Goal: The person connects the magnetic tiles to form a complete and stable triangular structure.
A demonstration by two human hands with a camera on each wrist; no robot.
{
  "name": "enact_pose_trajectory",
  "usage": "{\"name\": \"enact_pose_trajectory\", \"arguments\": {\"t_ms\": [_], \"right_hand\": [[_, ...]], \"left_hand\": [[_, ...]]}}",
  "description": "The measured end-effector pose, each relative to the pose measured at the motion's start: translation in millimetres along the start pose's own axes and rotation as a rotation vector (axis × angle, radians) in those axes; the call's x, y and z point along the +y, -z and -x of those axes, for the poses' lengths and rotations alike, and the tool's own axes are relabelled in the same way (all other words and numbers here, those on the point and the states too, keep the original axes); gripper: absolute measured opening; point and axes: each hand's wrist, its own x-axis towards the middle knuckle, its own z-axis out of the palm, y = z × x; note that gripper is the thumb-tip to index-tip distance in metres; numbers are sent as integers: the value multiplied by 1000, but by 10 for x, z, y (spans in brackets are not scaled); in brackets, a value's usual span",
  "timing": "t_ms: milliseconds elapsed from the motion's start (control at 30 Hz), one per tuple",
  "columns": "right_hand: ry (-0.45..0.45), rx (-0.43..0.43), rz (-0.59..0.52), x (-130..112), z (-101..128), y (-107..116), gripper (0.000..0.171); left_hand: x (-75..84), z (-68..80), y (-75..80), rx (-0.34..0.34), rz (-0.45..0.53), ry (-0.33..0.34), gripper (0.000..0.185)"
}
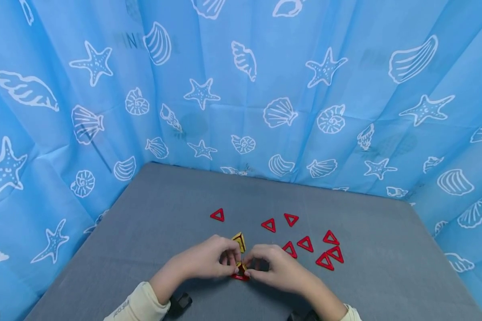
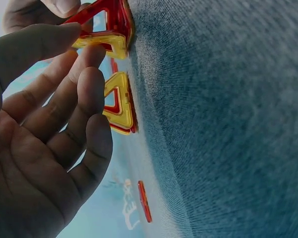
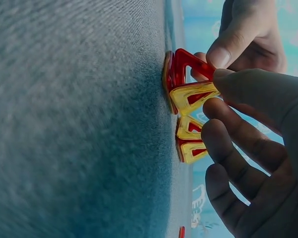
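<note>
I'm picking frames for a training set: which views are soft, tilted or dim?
Head view: evenly lit, wide-angle bend at the curtain edges, loose triangles crisp. Left wrist view: turned sideways, left hand dark and blurred up close, table weave sharp. Right wrist view: also sideways, right hand shadowed, near table soft.

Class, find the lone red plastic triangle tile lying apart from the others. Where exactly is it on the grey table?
In the head view, the lone red plastic triangle tile lies flat on the grey table, left of the other loose red tiles and beyond the left hand.
</note>
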Motion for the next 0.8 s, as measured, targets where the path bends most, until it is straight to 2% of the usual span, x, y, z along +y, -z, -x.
{"name": "enact_pose_trajectory", "arguments": {"t_ms": [200,400,500,633,800], "right_hand": [[-3,-2,-12,1,18,32,12],[5,24,26,21,40,169,16],[-22,19,58,54,74,266,19],[-63,16,112,120,138,420,14],[-134,33,222,215,207,614,27]], "left_hand": [[9,25,-3,-29,1,28,15],[8,25,6,-48,-11,51,25],[2,29,9,-58,-13,63,28],[0,35,17,-62,-16,60,26],[12,38,40,-47,-58,40,17]]}}
